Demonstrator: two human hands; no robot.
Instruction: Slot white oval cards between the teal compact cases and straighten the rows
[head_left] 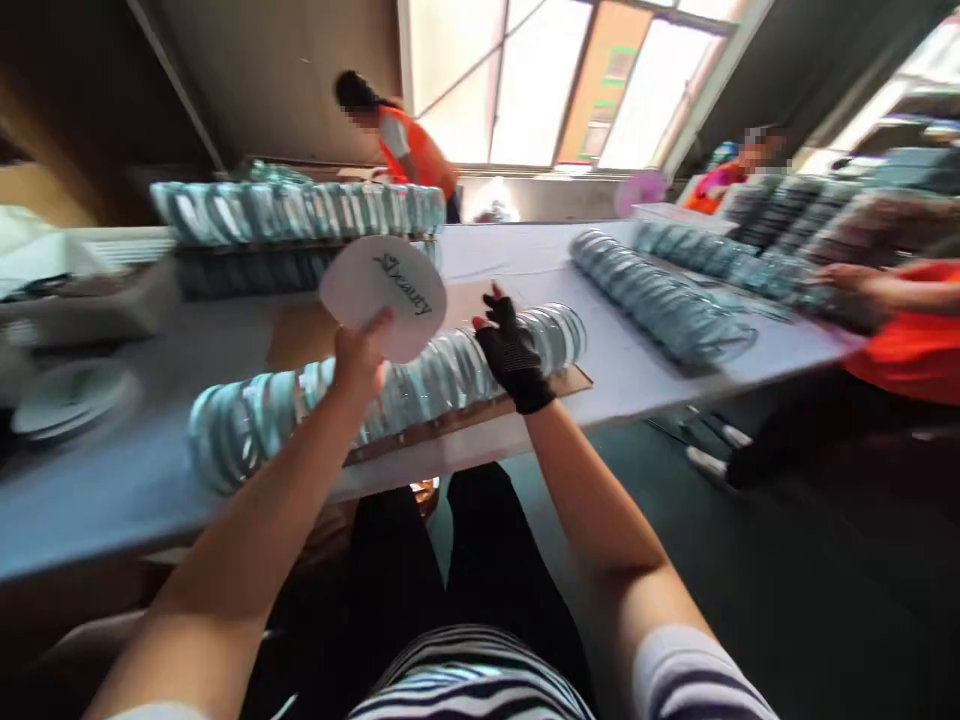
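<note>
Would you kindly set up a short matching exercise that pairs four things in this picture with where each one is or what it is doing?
Things:
1. left hand
2. right hand
3. white disc
4. row of round tins

Places or states:
A. lies on a brown board at the table's near edge
B. wears a black fingerless glove and rests on the tins
C. bare, raised above the tins
D. printed with dark lettering, held up by its lower edge

Pairs: 1-C, 2-B, 3-D, 4-A

One head-worn view, tilted, looks forward and down over the near table [112, 480] edge toward far windows [525, 80].
</note>
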